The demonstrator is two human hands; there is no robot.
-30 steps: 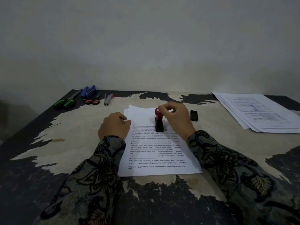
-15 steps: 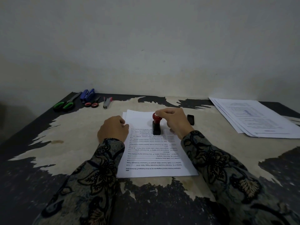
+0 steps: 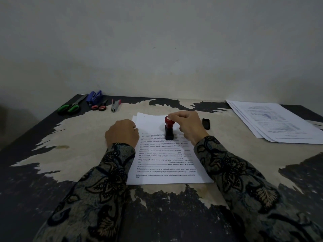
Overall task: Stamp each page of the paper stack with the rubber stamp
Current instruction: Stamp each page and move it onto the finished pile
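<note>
Office desk: scissors, stapler, papers.

stamp face: hidden | second stack: cut off right

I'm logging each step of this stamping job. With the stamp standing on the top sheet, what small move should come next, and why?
Probably lift the red-knobbed black rubber stamp straight up. It stands upright on the top sheet of the white printed paper stack, its knob gripped by the right hand, while the left hand rests at the stack's left edge, so the sheet should stay put.
</note>
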